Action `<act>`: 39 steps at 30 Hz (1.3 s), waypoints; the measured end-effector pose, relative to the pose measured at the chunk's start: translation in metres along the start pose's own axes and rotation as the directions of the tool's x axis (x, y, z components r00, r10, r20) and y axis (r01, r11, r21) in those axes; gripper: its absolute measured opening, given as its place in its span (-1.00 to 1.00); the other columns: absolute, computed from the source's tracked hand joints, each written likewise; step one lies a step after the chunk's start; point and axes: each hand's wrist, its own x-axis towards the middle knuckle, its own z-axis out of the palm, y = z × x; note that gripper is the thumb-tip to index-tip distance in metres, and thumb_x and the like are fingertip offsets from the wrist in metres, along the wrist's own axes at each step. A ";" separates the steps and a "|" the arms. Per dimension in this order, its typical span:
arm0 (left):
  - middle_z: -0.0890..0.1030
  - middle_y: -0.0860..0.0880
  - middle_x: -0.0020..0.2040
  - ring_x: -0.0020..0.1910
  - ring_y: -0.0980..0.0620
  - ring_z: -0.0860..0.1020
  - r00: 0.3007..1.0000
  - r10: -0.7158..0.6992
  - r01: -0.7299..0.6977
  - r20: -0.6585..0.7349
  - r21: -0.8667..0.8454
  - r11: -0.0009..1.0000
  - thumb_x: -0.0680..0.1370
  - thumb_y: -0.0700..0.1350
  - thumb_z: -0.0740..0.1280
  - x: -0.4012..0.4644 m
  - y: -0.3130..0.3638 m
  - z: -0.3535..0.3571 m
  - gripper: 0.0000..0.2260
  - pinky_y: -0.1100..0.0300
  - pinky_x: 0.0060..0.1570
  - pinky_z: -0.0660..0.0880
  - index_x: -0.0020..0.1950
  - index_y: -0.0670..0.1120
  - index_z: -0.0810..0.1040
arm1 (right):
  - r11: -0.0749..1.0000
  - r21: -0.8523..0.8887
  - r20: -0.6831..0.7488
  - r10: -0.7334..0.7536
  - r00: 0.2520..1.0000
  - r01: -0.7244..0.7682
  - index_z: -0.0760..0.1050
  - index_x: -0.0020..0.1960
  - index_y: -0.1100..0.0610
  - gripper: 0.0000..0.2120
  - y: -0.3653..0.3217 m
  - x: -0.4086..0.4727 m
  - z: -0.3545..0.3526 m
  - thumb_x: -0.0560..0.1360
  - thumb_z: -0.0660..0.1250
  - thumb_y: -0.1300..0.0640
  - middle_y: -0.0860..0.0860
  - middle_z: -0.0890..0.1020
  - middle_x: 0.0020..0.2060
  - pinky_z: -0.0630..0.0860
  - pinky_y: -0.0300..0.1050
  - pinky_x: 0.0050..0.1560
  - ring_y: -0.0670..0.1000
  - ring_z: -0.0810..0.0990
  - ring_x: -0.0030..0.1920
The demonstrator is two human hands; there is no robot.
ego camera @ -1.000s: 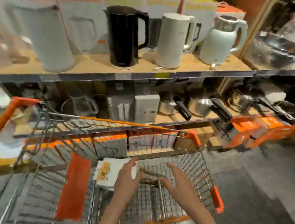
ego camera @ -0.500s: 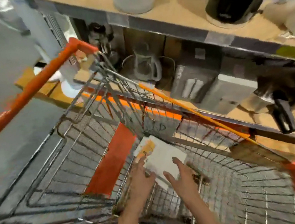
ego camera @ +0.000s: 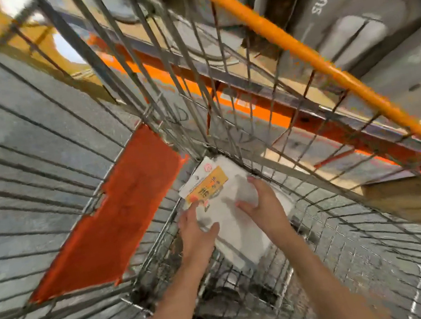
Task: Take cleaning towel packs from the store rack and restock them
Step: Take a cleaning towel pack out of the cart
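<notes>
A white cleaning towel pack (ego camera: pixel 237 232) with a yellow-orange label lies in the far corner of the wire cart's basket (ego camera: pixel 329 226). My left hand (ego camera: pixel 196 233) holds the pack's left edge, with the thumb across the top and the fingertips on the label. My right hand (ego camera: pixel 263 207) grips its right side, fingers curved over the far part and thumb spread on the white face. Both forearms reach down into the basket. Motion blur hides finer detail.
An orange plastic flap (ego camera: pixel 120 215) hangs on the cart's left wire wall. The cart's orange rim bar (ego camera: pixel 305 51) runs across the upper right. Behind the wires are the store rack's orange-edged shelf (ego camera: pixel 259 109) and grey appliance boxes (ego camera: pixel 361 11).
My head has dropped much closer to the basket. Both hands have reached further in and closed onto the towel pack, which they were only nearing a second ago.
</notes>
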 end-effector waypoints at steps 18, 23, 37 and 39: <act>0.41 0.00 0.30 0.22 -0.01 0.45 0.995 -0.057 0.016 -0.082 -0.428 0.903 0.44 -0.24 0.43 0.018 -0.029 0.030 -0.37 0.19 0.07 0.45 0.38 0.24 0.32 | 0.971 -0.237 0.100 0.015 0.995 0.009 0.22 0.44 0.03 -0.13 0.019 0.063 0.028 0.23 0.52 -0.11 0.03 0.43 0.33 0.33 0.09 0.33 0.07 0.37 0.35; 0.46 0.15 0.17 0.05 0.26 0.49 0.998 -0.054 0.038 -0.020 -0.474 0.880 0.48 -0.37 0.36 0.023 -0.024 0.033 -0.33 0.42 -0.11 0.44 0.38 0.22 0.24 | 0.983 -0.185 0.148 0.018 0.989 0.010 0.27 0.39 0.05 -0.18 0.015 0.075 0.025 0.23 0.53 -0.12 0.02 0.46 0.30 0.35 0.05 0.30 0.09 0.41 0.32; 0.37 0.26 0.17 0.13 0.13 0.32 0.991 -0.039 -0.011 -0.124 -0.384 0.923 0.39 -0.35 0.35 0.004 -0.015 0.035 -0.25 -0.07 0.40 0.21 0.33 0.35 0.23 | 0.994 0.022 0.137 0.099 0.986 -0.102 0.28 0.33 0.02 -0.14 0.008 0.051 0.024 0.13 0.56 -0.09 0.01 0.48 0.19 0.45 0.11 0.19 0.06 0.49 0.20; 0.38 0.07 0.24 0.06 0.24 0.31 0.990 -0.045 -0.013 -0.134 -0.400 0.916 0.42 -0.46 0.30 -0.001 -0.013 0.033 -0.25 0.30 0.29 0.29 0.40 0.23 0.24 | 0.989 0.082 0.124 0.116 0.985 -0.127 0.30 0.30 -0.06 -0.09 0.013 0.050 0.025 0.00 0.50 -0.21 0.04 0.49 0.18 0.49 0.13 0.17 0.08 0.51 0.17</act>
